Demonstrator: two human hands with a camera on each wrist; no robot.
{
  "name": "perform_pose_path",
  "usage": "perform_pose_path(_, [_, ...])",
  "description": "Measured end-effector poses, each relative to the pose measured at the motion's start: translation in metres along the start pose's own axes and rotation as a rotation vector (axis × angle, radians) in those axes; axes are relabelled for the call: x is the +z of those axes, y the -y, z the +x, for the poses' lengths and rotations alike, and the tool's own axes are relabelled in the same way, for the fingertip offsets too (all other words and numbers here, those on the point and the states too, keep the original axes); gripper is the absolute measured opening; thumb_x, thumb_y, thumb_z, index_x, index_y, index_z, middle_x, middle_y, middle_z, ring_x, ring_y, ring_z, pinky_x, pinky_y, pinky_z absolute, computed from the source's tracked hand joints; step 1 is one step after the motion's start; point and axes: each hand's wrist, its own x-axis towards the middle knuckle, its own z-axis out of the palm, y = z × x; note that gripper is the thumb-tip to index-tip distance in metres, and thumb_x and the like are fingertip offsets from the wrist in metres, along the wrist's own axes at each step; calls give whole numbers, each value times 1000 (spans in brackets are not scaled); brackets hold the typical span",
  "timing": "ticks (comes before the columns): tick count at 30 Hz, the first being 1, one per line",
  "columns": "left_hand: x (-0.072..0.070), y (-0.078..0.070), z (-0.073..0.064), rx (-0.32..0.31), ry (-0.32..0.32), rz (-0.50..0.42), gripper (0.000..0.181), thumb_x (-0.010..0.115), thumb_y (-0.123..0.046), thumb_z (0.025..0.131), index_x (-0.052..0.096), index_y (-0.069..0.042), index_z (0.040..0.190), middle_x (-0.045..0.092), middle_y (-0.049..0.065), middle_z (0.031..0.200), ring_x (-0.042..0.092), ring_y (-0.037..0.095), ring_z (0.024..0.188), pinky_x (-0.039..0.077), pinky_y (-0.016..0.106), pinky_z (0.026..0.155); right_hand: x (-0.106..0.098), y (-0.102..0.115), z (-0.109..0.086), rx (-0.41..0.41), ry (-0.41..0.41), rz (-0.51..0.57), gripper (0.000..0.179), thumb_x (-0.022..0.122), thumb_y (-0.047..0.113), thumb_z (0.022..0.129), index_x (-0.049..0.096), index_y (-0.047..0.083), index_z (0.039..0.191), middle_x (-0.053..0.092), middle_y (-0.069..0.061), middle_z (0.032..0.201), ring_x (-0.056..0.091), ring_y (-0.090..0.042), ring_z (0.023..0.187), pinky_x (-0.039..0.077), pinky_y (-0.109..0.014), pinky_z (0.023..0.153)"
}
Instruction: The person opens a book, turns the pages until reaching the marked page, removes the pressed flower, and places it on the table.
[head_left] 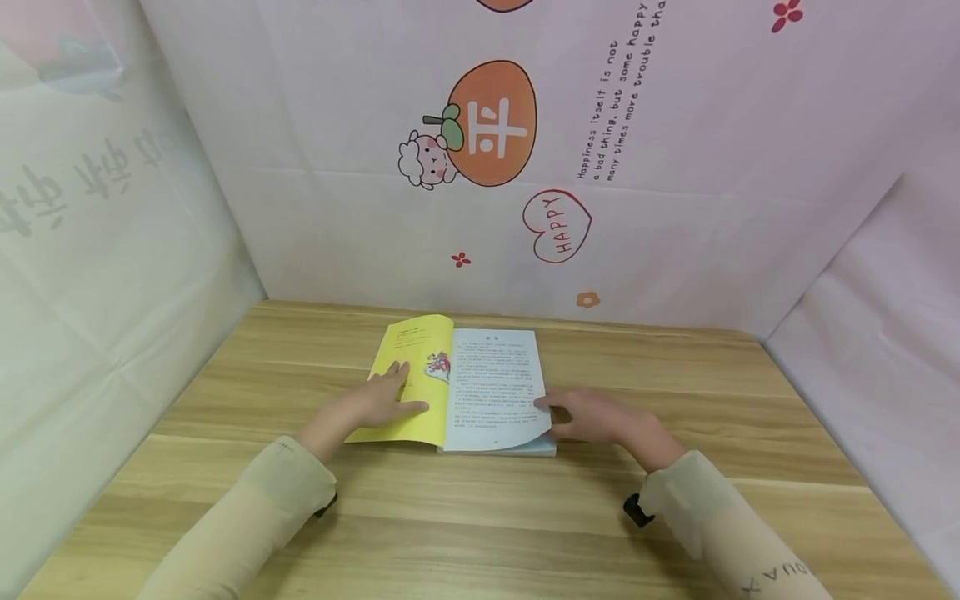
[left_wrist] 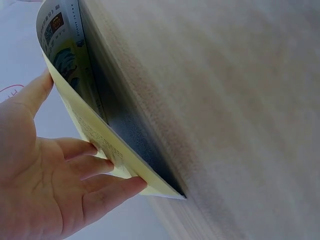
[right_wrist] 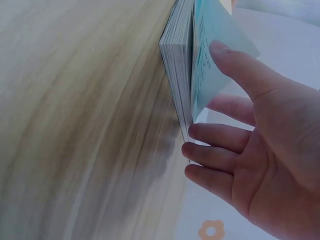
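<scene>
A thick paperback book [head_left: 495,392] lies spread on the wooden table, its yellow cover leaf [head_left: 427,333] turned to the left. My left hand [head_left: 382,400] rests on that yellow leaf with fingers spread and fairly straight. In the left wrist view the leaf [left_wrist: 95,125] bows up off the table under the fingertips. At the book's right edge, my right hand [head_left: 588,415] pinches a printed page [right_wrist: 205,65] between thumb and index finger. The page's near corner curls up from the page block [right_wrist: 177,55]. The other right fingers extend beside the block's edge.
Wood-grain table [head_left: 480,517] surrounds the book on all sides. Behind it stands a white printed backdrop [head_left: 337,233] with cartoon pictures and lettering. White sheets [head_left: 112,250] close off the left and right sides.
</scene>
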Motion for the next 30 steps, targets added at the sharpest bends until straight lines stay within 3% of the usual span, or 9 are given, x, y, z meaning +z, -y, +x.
perform_pose_path(8, [1, 1, 0, 9, -5, -17, 91, 49, -58, 89, 11, 1, 147, 6, 23, 151, 12, 49, 132, 17, 59, 104, -4, 6, 4, -24, -77, 41, 61, 60, 44, 88, 44, 15, 140, 38, -7, 144, 39, -20, 127, 35, -40, 101])
perform_pose_path(10, [1, 1, -1, 12, -8, -22, 91, 49, -58, 89, 11, 1, 147, 6, 23, 151, 12, 50, 132, 16, 59, 104, -5, 11, 7, -48, -96, 46, 66, 60, 47, 87, 40, 18, 143, 33, -5, 147, 45, -21, 123, 37, -40, 99])
perform_pose_path(15, [2, 0, -1, 12, -6, -31, 91, 49, -58, 88, 11, 0, 148, 5, 23, 151, 12, 49, 133, 16, 59, 104, -1, 26, 15, -97, -94, 6, 71, 57, 52, 87, 29, 26, 147, 22, 5, 151, 41, -18, 125, 37, -38, 99])
perform_pose_path(19, [1, 0, -1, 14, -5, -31, 91, 49, -58, 89, 10, 0, 148, 5, 22, 151, 12, 49, 133, 16, 59, 104, 3, 36, 23, -149, -82, 28, 72, 57, 50, 87, 24, 29, 148, 17, 6, 153, 26, -14, 134, 31, -36, 104])
perform_pose_path(30, [0, 0, -1, 58, -42, -57, 84, 46, -54, 92, 14, 0, 147, 9, 22, 151, 16, 42, 135, 18, 54, 106, 10, 57, 40, -227, -89, 79, 64, 58, 44, 89, 30, 31, 146, 18, 10, 152, 24, -12, 135, 29, -35, 105])
